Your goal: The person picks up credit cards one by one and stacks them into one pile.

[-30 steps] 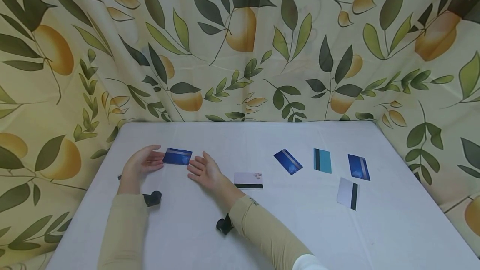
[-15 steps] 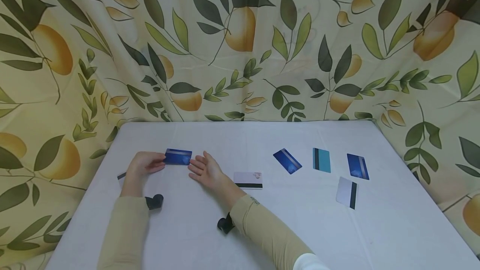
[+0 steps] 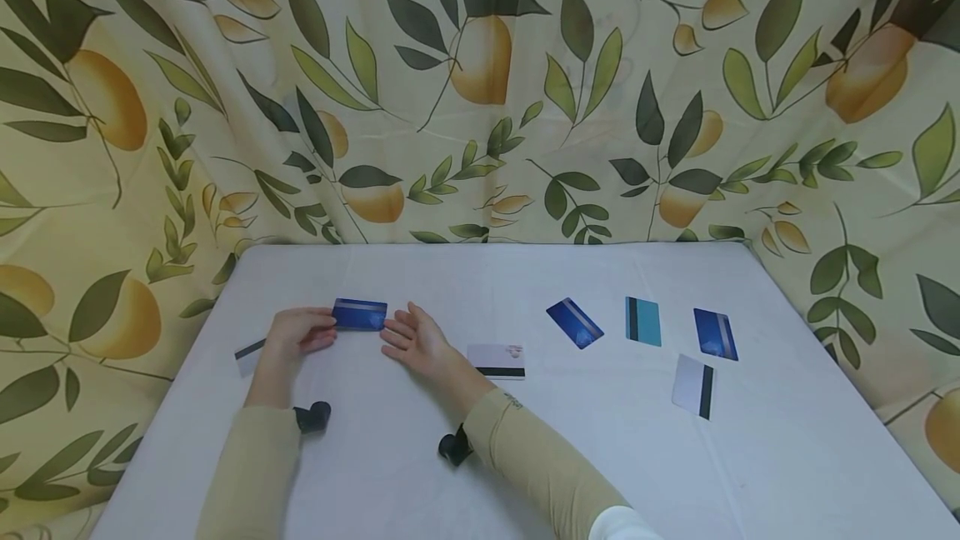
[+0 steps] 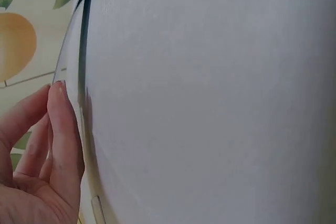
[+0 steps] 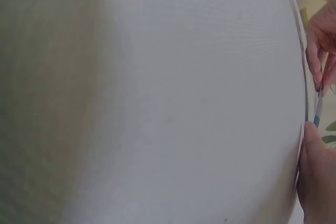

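My left hand (image 3: 300, 336) pinches the left edge of a blue bank card (image 3: 360, 314) with a pale stripe, at the left of the table. In the left wrist view the card (image 4: 68, 45) shows nearly edge-on between the thumb and fingers of my left hand (image 4: 47, 150). My right hand (image 3: 420, 344) lies palm up on the card's other side, its fingers extended and the fingertips right at the card's right edge. The right wrist view has my right hand (image 5: 317, 177) at the lower right and my left hand (image 5: 323, 40) above it, the card between them.
A white card (image 3: 497, 362) with a black stripe lies beside my right forearm. Farther right are two blue cards (image 3: 574, 323) (image 3: 716, 334), a teal card (image 3: 643, 322) and a silver card (image 3: 693, 387). Another striped card (image 3: 247, 357) is partly hidden behind my left wrist.
My left hand has gone from extended fingers beside the card to pinching its left edge, moving slightly right. The card has shifted slightly right. My right hand has barely moved.
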Demonstrator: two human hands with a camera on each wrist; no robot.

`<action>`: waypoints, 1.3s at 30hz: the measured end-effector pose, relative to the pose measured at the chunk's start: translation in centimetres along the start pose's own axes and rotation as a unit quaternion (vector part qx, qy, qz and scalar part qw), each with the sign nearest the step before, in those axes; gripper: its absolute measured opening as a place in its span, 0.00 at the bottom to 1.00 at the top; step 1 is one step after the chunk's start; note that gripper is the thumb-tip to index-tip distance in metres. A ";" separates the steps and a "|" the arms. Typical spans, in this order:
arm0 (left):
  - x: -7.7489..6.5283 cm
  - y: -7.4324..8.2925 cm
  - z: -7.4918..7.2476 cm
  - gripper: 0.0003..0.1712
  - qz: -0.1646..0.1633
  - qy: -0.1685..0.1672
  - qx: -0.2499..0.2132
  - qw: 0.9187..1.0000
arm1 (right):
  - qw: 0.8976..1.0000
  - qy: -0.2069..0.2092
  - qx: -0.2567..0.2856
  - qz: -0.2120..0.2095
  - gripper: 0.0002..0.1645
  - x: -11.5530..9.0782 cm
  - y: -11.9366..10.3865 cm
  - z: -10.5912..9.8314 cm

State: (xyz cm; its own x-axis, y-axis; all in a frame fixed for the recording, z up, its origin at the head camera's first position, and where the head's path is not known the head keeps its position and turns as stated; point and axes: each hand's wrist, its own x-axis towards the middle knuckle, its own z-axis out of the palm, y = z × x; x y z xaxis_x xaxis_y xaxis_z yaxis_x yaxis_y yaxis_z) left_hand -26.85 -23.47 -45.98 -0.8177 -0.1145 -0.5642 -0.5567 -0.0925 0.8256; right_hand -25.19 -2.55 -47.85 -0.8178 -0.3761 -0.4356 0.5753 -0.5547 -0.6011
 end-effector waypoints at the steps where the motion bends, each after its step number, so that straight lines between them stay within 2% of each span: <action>1: -0.1 -0.1 0.1 0.28 -0.001 0.007 -0.002 1.000 | 1.000 0.001 0.000 -0.001 0.35 0.0 0.0 0.0; 3: -0.2 -0.1 0.4 0.28 -0.004 0.023 -0.008 1.000 | 1.000 0.001 0.000 0.000 0.35 0.0 -0.1 -0.1; 8: -0.5 -0.3 0.9 0.28 -0.005 0.037 -0.039 0.999 | 1.000 0.010 -0.009 -0.003 0.33 0.0 -0.4 -0.3; 16: -1.5 -0.9 1.7 0.25 0.005 0.037 -0.092 0.995 | 0.998 0.047 -0.047 -0.007 0.24 -0.3 -1.0 -0.3; 19: -1.9 -1.0 2.0 0.23 0.008 0.042 -0.099 0.994 | 0.996 0.060 -0.061 -0.006 0.21 -0.4 -1.2 -0.3; 27: -2.7 -1.1 3.0 0.20 0.033 0.038 -0.103 0.993 | 0.991 0.077 -0.110 -0.001 0.21 -1.0 -2.0 -0.7; 31: -3.2 -1.2 3.7 0.22 0.052 0.035 -0.096 0.993 | 0.988 0.089 -0.128 0.002 0.21 -1.5 -2.3 -0.9; 39: -4.2 -1.6 5.1 0.25 0.079 0.023 -0.073 0.994 | 0.984 0.109 -0.139 -0.003 0.22 -2.5 -2.9 -1.7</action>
State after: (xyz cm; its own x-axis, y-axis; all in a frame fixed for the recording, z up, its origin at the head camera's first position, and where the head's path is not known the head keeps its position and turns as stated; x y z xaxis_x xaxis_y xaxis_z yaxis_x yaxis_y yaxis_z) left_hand -23.25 -17.81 -44.88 -0.8841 -0.1833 -0.4298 -0.3915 -0.2114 0.8956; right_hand -24.81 1.21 -46.15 -0.8163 -0.1887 -0.5459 0.5766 -0.3205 -0.7515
